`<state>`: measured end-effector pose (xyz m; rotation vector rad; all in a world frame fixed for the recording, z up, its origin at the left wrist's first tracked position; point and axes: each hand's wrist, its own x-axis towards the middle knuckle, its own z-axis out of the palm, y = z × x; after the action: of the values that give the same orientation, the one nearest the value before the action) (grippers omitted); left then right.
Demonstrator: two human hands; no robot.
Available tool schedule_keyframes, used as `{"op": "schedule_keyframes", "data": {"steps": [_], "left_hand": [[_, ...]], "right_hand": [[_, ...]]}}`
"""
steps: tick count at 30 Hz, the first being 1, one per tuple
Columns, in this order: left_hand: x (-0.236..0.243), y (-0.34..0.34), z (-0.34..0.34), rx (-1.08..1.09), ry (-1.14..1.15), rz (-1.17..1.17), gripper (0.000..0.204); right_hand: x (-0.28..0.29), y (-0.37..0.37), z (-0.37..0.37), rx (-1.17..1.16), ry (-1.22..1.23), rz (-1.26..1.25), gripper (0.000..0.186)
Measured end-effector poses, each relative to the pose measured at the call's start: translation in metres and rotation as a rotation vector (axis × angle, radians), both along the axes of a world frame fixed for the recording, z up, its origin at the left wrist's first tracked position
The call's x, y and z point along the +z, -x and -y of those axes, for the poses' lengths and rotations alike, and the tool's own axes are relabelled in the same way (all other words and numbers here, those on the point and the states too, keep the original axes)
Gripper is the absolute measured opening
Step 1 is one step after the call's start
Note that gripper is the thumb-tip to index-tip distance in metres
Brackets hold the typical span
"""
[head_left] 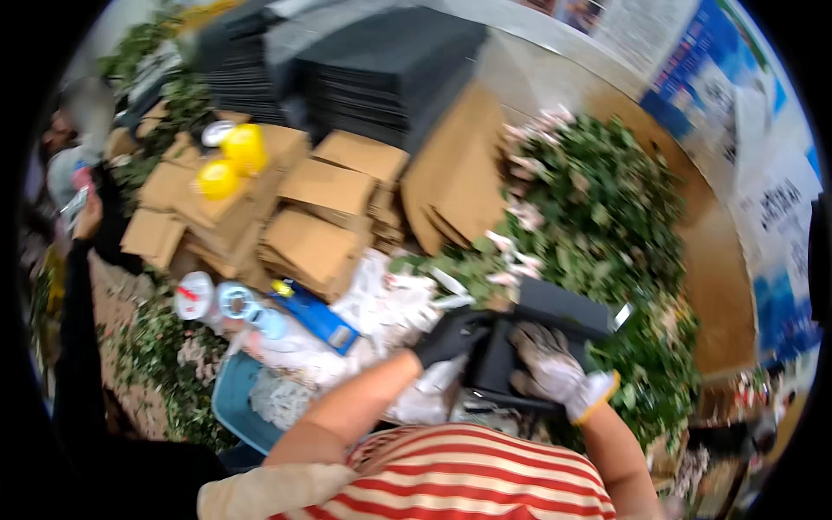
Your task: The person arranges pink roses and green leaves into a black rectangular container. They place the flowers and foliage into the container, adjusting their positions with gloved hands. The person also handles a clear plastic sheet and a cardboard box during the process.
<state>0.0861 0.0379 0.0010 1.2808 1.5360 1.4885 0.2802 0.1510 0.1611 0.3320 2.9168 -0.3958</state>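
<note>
Both gloved hands, left (451, 336) and right (548, 371), clamped on black box (555, 314); box bottom hidden, picture blurry.

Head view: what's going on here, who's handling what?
A person in a red-and-white striped top holds a flat black box with both hands: the left hand in a black glove grips its left edge, the right hand in a grey, yellow-cuffed glove rests on its face. Ahead lie a heap of leafy flower stems, stacked folded cardboard boxes, black trays and two yellow tape rolls.
</note>
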Motion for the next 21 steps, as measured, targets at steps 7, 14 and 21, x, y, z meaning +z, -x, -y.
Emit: {"op": "schedule_keyframes", "data": {"steps": [7, 14, 21], "left_hand": [[0.032, -0.025, -0.044, 0.103, 0.089, -0.198, 0.028], [-0.007, -0.036, -0.069, 0.158, 0.073, -0.194, 0.028], [-0.051, -0.038, -0.095, 0.399, -0.211, -0.162, 0.033]], "right_hand": [[0.049, 0.05, 0.026, 0.17, -0.241, 0.057, 0.053], [0.099, 0.314, 0.095, 0.399, -0.243, -0.729, 0.032], [0.035, 0.373, 0.136, 0.327, -0.325, -0.69, 0.025]]}}
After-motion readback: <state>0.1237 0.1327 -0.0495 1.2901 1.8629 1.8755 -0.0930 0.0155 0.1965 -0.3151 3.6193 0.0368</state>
